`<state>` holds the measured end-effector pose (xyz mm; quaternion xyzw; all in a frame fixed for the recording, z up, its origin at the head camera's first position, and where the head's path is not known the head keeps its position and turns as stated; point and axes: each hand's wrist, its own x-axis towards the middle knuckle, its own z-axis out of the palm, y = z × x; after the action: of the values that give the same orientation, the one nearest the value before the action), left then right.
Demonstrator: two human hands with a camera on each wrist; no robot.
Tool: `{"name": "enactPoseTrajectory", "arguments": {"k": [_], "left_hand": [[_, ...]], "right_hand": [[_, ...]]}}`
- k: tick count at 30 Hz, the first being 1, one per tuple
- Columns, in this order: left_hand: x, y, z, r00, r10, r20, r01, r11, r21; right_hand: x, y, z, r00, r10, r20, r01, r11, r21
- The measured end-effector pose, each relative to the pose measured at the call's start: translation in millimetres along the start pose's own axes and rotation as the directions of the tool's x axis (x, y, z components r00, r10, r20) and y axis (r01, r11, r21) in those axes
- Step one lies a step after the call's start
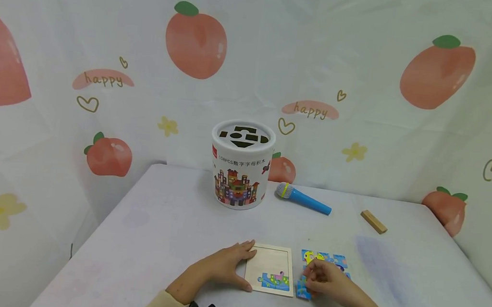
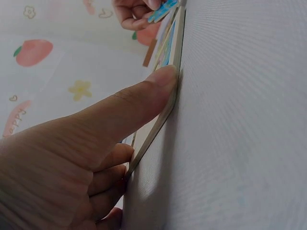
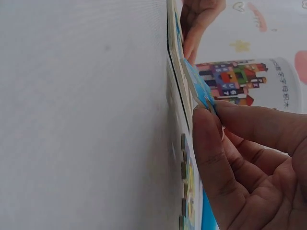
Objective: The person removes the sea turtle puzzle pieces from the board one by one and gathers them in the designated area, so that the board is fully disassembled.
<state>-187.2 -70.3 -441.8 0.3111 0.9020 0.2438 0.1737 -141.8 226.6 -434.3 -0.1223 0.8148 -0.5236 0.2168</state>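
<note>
A square wooden puzzle tray [image 1: 270, 259] lies on the table, with a few joined pieces [image 1: 275, 281] in its lower right corner. My left hand [image 1: 230, 264] holds the tray's left side, the thumb at the near corner and the fingers toward the far corner. In the left wrist view, the thumb [image 2: 144, 98] presses on the tray's edge. My right hand [image 1: 327, 281] pinches a blue puzzle piece [image 3: 199, 84] between thumb and finger, tilted beside the tray's right edge. Loose puzzle pieces [image 1: 339, 260] lie just beyond that hand, partly hidden by it.
Farther back stands a white bucket [image 1: 241, 172] with shape cut-outs in its lid. To its right lie a blue toy microphone [image 1: 307, 200] and a small wooden block [image 1: 373, 222]. A printed cloth [image 1: 254, 53] hangs behind the table.
</note>
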Motion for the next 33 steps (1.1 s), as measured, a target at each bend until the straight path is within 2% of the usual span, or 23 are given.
{"name": "enactPoseTrajectory", "arguments": {"k": [8, 18, 26, 33], "left_hand": [[-0.3, -0.8, -0.3, 1.000, 0.008, -0.002, -0.008, 1.000, -0.001], [-0.1, -0.8, 0.4, 1.000, -0.001, 0.001, 0.001, 1.000, -0.011], [-0.8, -0.6, 0.9, 1.000, 0.001, -0.006, -0.001, 1.000, -0.006], [-0.5, -1.4, 1.0, 1.000, 0.008, -0.005, -0.008, 1.000, -0.002]], "right_hand": [[-7.1, 4, -6, 1.000, -0.027, 0.011, 0.027, 1.000, 0.001], [-10.2, 9, -9, 1.000, -0.001, 0.027, 0.000, 1.000, 0.029], [-11.3, 12, -7, 0.999, -0.006, -0.040, 0.004, 0.999, -0.052], [-11.5, 12, -5, 0.998, 0.009, -0.066, -0.011, 0.999, -0.039]]}}
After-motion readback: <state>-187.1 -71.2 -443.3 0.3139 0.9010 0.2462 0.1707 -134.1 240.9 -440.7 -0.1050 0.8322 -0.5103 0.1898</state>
